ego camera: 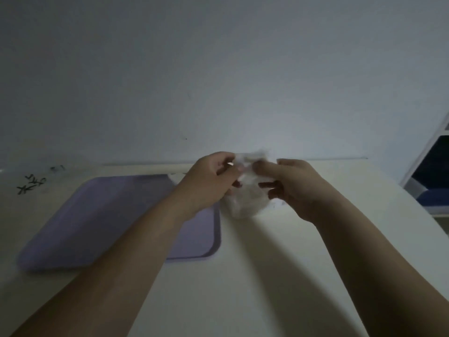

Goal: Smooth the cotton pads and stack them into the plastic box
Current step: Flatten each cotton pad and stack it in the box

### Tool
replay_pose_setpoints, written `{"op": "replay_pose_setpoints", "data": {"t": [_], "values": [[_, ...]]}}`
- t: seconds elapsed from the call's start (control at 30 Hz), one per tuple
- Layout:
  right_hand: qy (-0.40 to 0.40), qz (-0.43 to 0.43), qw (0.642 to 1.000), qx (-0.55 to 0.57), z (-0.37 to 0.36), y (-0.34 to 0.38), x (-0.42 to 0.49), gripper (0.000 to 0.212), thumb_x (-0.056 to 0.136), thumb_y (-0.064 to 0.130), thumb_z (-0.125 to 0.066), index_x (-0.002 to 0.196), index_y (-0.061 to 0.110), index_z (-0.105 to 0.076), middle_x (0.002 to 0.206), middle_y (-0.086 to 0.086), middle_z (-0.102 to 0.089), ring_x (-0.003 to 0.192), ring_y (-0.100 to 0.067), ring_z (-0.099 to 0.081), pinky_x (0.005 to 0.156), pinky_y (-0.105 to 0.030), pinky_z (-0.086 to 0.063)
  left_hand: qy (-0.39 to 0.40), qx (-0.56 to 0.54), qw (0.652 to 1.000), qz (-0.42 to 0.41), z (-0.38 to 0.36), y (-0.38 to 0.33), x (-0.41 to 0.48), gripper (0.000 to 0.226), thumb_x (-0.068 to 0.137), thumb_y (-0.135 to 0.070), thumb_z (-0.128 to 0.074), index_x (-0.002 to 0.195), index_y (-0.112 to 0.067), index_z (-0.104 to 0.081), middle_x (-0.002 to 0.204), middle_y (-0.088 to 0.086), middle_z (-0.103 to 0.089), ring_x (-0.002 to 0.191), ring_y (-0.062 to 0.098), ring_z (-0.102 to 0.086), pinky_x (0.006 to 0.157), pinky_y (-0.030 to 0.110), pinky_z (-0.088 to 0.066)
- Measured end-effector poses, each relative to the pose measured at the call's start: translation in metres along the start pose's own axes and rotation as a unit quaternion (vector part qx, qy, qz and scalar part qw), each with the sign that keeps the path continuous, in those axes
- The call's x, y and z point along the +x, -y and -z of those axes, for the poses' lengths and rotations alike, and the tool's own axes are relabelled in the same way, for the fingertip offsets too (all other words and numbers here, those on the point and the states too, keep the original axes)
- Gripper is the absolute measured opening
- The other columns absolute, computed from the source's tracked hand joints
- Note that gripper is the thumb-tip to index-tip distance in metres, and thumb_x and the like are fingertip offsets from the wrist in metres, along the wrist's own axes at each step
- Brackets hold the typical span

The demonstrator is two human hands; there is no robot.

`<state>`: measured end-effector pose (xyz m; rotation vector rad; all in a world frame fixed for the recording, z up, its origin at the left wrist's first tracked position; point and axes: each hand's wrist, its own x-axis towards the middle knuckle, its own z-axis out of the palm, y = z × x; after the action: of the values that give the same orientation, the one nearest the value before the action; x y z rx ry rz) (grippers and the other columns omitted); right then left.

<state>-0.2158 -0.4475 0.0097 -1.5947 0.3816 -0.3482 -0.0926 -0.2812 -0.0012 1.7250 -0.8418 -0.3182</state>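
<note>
Over the white table (267, 276), left hand (213, 183) and right hand (294, 188) each pinch 1 cotton pad (247, 158) above the blurred plastic box (243, 206); I'd tug evenly, gently.

blurred cotton pad (247, 157), plastic box (245, 203) indistinct, tray (97, 215) partly behind forearm (150, 234)

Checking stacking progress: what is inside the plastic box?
Blurred white material, likely cotton pads, shows through the plastic box; count unreadable. The left hand and right hand, holding a white pad, cover its top.
</note>
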Motion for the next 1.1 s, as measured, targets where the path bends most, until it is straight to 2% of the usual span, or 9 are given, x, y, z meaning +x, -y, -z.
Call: {"op": "replay_pose_setpoints", "data": {"t": [0.1, 0.17, 0.3, 0.43, 0.63, 0.8, 0.9, 1.0, 1.1], "values": [[-0.141, 0.019, 0.986, -0.086, 0.029, 0.005, 0.003, 0.035, 0.079, 0.032, -0.079, 0.096, 0.002, -0.073, 0.086, -0.007, -0.074, 0.08, -0.025, -0.072, 0.062, -0.033, -0.051, -0.026, 0.086, 0.996, -0.025, -0.018, 0.004, 0.015, 0.027, 0.097, -0.023, -0.066, 0.124, -0.028, -0.068, 0.106, -0.008, -0.075, 0.091, 0.004, -0.071, 0.083, 0.025, -0.057], [-0.183, 0.025, 0.969, -0.166, 0.039, 0.004, 0.005, 0.036, 0.075, 0.032, -0.08, 0.086, 0.002, -0.063, 0.073, -0.003, -0.057, 0.067, -0.021, -0.056, 0.056, -0.032, -0.041, 0.007, 0.171, 0.984, -0.051, -0.03, 0.01, 0.021, 0.026, 0.091, -0.022, -0.069, 0.115, -0.033, -0.073, 0.108, -0.012, -0.072, 0.087, 0.0, -0.066, 0.082, 0.022, -0.054], [-0.163, 0.012, 0.959, -0.234, 0.039, -0.004, 0.009, 0.054, 0.069, 0.036, -0.083, 0.09, -0.008, -0.061, 0.073, -0.005, -0.053, 0.064, -0.019, -0.048, 0.058, -0.033, -0.036, 0.097, 0.252, 0.957, -0.108, -0.052, 0.014, 0.022, 0.029, 0.092, -0.021, -0.064, 0.119, -0.028, -0.073, 0.109, -0.015, -0.069, 0.077, -0.002, -0.059, 0.076, 0.018, -0.045], [-0.128, -0.013, 0.93, -0.345, 0.049, -0.003, 0.021, 0.035, 0.074, 0.032, -0.084, 0.081, 0.009, -0.058, 0.069, 0.0, -0.056, 0.061, -0.02, -0.051, 0.054, -0.029, -0.038, 0.117, 0.292, 0.938, -0.143, -0.059, 0.013, 0.027, 0.032, 0.093, -0.014, -0.06, 0.122, -0.023, -0.07, 0.103, -0.015, -0.06, 0.078, 0.002, -0.054, 0.074, 0.012, -0.038], [-0.056, -0.003, 0.838, -0.543, 0.049, 0.001, 0.042, 0.025, 0.079, 0.015, -0.061, 0.1, 0.025, -0.054, 0.095, 0.005, -0.062, 0.083, -0.022, -0.062, 0.073, -0.038, -0.056, 0.126, 0.285, 0.939, -0.146, -0.064, 0.023, 0.029, 0.027, 0.094, -0.012, -0.059, 0.115, -0.021, -0.074, 0.106, -0.014, -0.062, 0.089, 0.007, -0.058, 0.079, 0.007, -0.038], [-0.034, 0.017, 0.777, -0.628, 0.038, 0.005, 0.043, 0.035, 0.081, 0.012, -0.059, 0.111, 0.03, -0.056, 0.096, 0.007, -0.062, 0.085, -0.024, -0.064, 0.063, -0.03, -0.042, 0.111, 0.2, 0.969, -0.094, -0.061, 0.03, 0.029, 0.029, 0.088, -0.013, -0.069, 0.11, -0.03, -0.074, 0.107, -0.017, -0.07, 0.092, 0.001, -0.067, 0.085, 0.019, -0.054], [-0.046, -0.012, 0.76, -0.649, 0.033, 0.007, 0.045, 0.019, 0.081, 0.026, -0.069, 0.095, 0.019, -0.058, 0.089, 0.002, -0.066, 0.075, -0.022, -0.063, 0.061, -0.028, -0.041, 0.098, 0.18, 0.976, -0.079, -0.059, 0.026, 0.028, 0.03, 0.086, -0.011, -0.072, 0.101, -0.037, -0.071, 0.093, -0.022, -0.068, 0.075, -0.011, -0.061, 0.072, 0.007, -0.044], [-0.044, -0.073, 0.781, -0.619, 0.028, 0.015, 0.044, 0.044, 0.074, 0.051, -0.08, 0.078, 0.016, -0.055, 0.063, 0.001, -0.065, 0.058, -0.017, -0.063, 0.058, -0.024, -0.042, 0.088, 0.175, 0.978, -0.073, -0.06, 0.026, 0.028, 0.025, 0.084, -0.012, -0.074, 0.097, -0.033, -0.072, 0.092, -0.018, -0.069, 0.07, -0.008, -0.059, 0.068, 0.008, -0.042], [-0.042, -0.13, 0.79, -0.598, 0.018, 0.013, 0.044, 0.063, 0.065, 0.071, -0.08, 0.088, 0.015, -0.061, 0.042, 0.005, -0.063, 0.055, -0.012, -0.069, 0.063, -0.025, -0.051, 0.073, 0.184, 0.977, -0.081, -0.06, 0.023, 0.027, 0.019, 0.081, -0.016, -0.076, 0.095, -0.03, -0.075, 0.097, -0.013, -0.068, 0.072, -0.001, -0.061, 0.069, 0.014, -0.047]]}}
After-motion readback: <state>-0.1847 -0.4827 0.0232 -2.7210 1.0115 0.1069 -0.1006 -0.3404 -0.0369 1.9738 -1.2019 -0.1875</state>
